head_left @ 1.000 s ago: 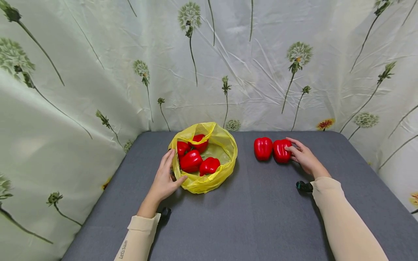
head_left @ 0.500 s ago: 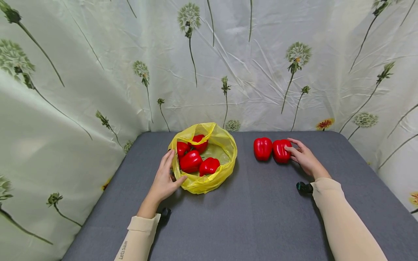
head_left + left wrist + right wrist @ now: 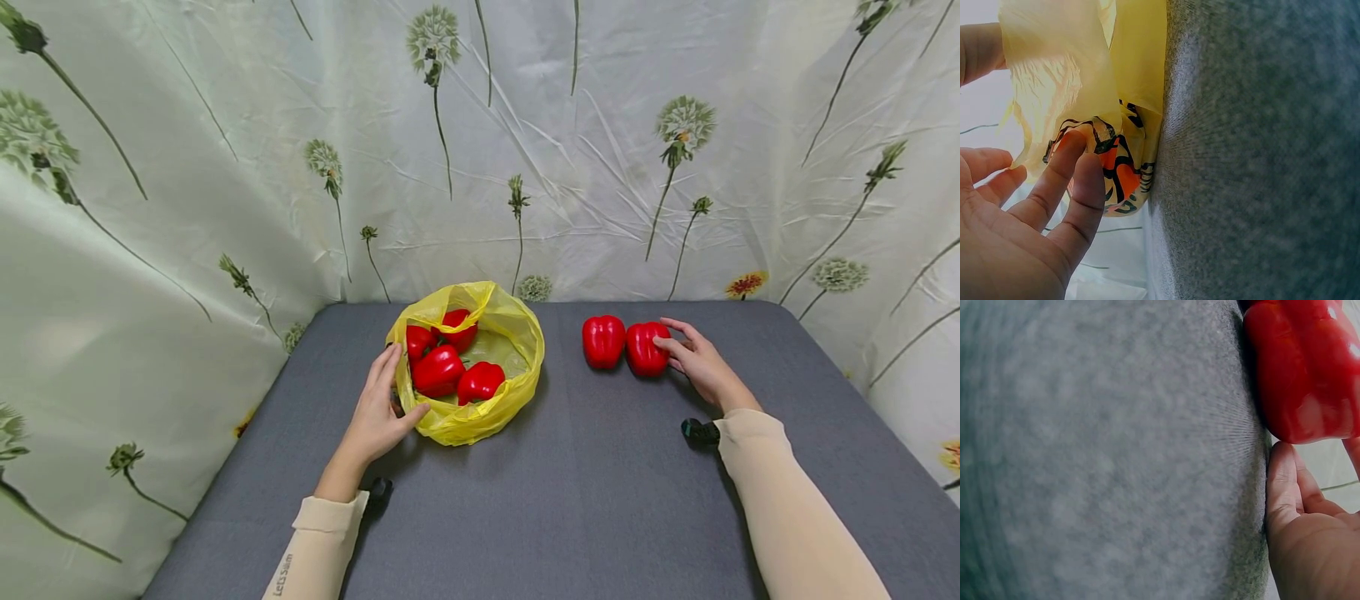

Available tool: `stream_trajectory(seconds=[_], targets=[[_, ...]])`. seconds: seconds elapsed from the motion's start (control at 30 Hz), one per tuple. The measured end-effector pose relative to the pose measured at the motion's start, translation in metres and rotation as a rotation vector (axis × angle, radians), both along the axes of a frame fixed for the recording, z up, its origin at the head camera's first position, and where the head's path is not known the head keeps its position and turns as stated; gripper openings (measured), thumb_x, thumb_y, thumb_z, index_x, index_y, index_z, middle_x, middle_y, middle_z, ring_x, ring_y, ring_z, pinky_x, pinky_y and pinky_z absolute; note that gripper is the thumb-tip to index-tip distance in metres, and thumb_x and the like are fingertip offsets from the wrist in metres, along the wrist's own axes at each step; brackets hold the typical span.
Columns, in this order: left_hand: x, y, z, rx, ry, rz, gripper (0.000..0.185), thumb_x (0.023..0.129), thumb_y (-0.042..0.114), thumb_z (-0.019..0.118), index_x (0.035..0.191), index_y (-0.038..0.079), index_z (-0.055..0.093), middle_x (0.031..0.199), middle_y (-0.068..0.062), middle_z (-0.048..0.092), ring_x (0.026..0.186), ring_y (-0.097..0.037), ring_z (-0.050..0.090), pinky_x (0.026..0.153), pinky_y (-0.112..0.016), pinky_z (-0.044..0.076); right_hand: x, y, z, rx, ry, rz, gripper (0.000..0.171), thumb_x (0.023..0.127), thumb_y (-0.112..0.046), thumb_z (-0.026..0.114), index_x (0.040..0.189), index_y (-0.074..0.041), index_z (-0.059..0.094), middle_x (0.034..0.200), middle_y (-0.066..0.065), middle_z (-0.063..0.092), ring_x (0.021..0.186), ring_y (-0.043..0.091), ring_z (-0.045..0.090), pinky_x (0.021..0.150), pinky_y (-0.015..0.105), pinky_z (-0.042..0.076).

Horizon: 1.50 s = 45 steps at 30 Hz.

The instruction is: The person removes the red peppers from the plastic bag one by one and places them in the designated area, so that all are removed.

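Grey felt tabletop [image 3: 600, 483] | my left hand [image 3: 378, 417] rests open-fingered against crinkled yellow plastic bag [image 3: 517, 333] | my right hand [image 3: 701, 362] touches glossy red bell pepper [image 3: 647, 348], grip relaxed.

beige sleeves [image 3: 787, 508], black wrist cameras [image 3: 697, 431]

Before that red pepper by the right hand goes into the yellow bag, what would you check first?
1. Right hand on the nearer red pepper: fingers touch its side, grip not closed. Not ok.
2. Yellow bag mouth open: rim rolled down and wide. Ok.
3. Left hand steadying the bag: fingers rest against its side. Ok.
4. Room in the bag: four peppers inside, bare floor on the right. Ok.
5. Second pepper clear of the first: touching or apart, cannot tell.
6. Path across the grey table: nothing lies between. Ok.
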State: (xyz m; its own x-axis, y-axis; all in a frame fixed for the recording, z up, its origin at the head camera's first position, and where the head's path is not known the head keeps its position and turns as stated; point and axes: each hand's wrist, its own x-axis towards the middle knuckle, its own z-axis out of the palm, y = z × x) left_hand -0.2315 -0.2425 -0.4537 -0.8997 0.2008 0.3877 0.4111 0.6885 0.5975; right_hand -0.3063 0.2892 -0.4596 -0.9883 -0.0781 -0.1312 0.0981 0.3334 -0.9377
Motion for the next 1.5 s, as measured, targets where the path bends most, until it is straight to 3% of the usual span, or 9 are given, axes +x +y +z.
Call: stream_trajectory(seconds=[0.07, 0.2, 0.47, 0.77, 0.9, 1.0, 1.27, 1.37, 1.5], targets=[[0.000, 0.000, 0.000, -0.004, 0.003, 0.001, 0.103, 0.087, 0.019, 0.086, 0.169, 0.000, 0.026, 0.173, -0.021, 0.029, 0.130, -0.036, 0.054, 0.070, -0.026, 0.055, 0.000, 0.001, 0.000, 0.019, 0.003, 0.008, 0.079, 0.112, -0.043, 0.051, 0.173, -0.009, 0.013, 0.174, 0.031, 0.017, 0.154, 0.045, 0.033, 0.127, 0.062, 0.031], [0.000, 0.000, 0.000, -0.009, 0.004, 0.005, 0.103, 0.087, 0.018, 0.086, 0.169, -0.001, 0.027, 0.173, -0.022, 0.029, 0.129, -0.037, 0.055, 0.070, -0.026, 0.055, 0.001, 0.002, -0.001, 0.053, 0.011, 0.017, 0.079, 0.111, -0.044, 0.053, 0.173, -0.012, 0.016, 0.171, 0.032, 0.025, 0.151, 0.040, 0.037, 0.118, 0.035, 0.048], [0.000, 0.000, 0.001, -0.022, 0.011, 0.008, 0.103, 0.087, 0.019, 0.085, 0.168, -0.002, 0.026, 0.173, -0.023, 0.029, 0.150, -0.042, 0.043, 0.080, -0.037, 0.055, 0.000, 0.001, -0.002, 0.040, 0.023, -0.007, 0.076, 0.110, -0.043, 0.057, 0.171, -0.013, 0.022, 0.167, 0.030, 0.033, 0.140, 0.024, 0.046, 0.093, 0.010, 0.049], [0.000, -0.001, 0.000, -0.022, 0.008, 0.010, 0.102, 0.087, 0.020, 0.085, 0.169, -0.001, 0.027, 0.173, -0.022, 0.029, 0.149, -0.041, 0.044, 0.077, -0.035, 0.054, 0.000, -0.001, -0.002, 0.061, 0.041, -0.042, 0.080, 0.109, -0.045, 0.059, 0.171, -0.012, 0.021, 0.164, 0.031, 0.037, 0.140, 0.030, 0.047, 0.098, 0.016, 0.054], [-0.001, 0.000, 0.000, -0.015, 0.000, 0.005, 0.102, 0.088, 0.020, 0.085, 0.169, -0.001, 0.026, 0.173, -0.022, 0.028, 0.153, -0.042, 0.040, 0.099, -0.050, 0.058, 0.000, -0.001, 0.000, 0.067, 0.036, -0.063, 0.085, 0.108, -0.048, 0.059, 0.171, -0.009, 0.019, 0.161, 0.032, 0.039, 0.130, 0.025, 0.052, 0.087, 0.008, 0.052], [-0.002, 0.000, 0.000, 0.003, -0.006, -0.004, 0.102, 0.087, 0.019, 0.085, 0.169, -0.002, 0.026, 0.173, -0.023, 0.028, 0.156, -0.044, 0.036, 0.117, -0.062, 0.046, 0.000, 0.000, 0.003, 0.077, 0.040, -0.084, 0.088, 0.107, -0.052, 0.058, 0.171, -0.007, 0.018, 0.163, 0.033, 0.037, 0.134, 0.031, 0.052, 0.084, 0.008, 0.051], [-0.002, 0.000, 0.000, 0.008, -0.012, -0.010, 0.102, 0.087, 0.018, 0.085, 0.168, -0.002, 0.026, 0.173, -0.023, 0.028, 0.157, -0.045, 0.034, 0.123, -0.065, 0.037, 0.003, 0.002, 0.020, 0.176, 0.130, -0.198, 0.089, 0.105, -0.056, 0.058, 0.169, -0.004, 0.023, 0.162, 0.036, 0.042, 0.143, 0.047, 0.047, 0.074, 0.011, 0.046], [-0.002, 0.000, 0.000, 0.011, -0.015, -0.009, 0.102, 0.087, 0.018, 0.085, 0.168, -0.002, 0.026, 0.173, -0.023, 0.028, 0.157, -0.044, 0.035, 0.121, -0.065, 0.040, 0.003, -0.002, 0.027, 0.182, 0.185, -0.267, 0.086, 0.104, -0.056, 0.061, 0.166, -0.005, 0.030, 0.158, 0.033, 0.046, 0.134, 0.038, 0.054, 0.070, 0.010, 0.046], [-0.001, -0.001, 0.000, 0.013, -0.022, -0.008, 0.102, 0.087, 0.018, 0.084, 0.168, -0.002, 0.026, 0.173, -0.023, 0.028, 0.156, -0.044, 0.035, 0.119, -0.064, 0.043, 0.002, -0.011, 0.037, 0.193, 0.270, -0.354, 0.076, 0.103, -0.051, 0.064, 0.160, -0.006, 0.042, 0.151, 0.026, 0.056, 0.108, 0.004, 0.057, 0.069, 0.009, 0.046]])
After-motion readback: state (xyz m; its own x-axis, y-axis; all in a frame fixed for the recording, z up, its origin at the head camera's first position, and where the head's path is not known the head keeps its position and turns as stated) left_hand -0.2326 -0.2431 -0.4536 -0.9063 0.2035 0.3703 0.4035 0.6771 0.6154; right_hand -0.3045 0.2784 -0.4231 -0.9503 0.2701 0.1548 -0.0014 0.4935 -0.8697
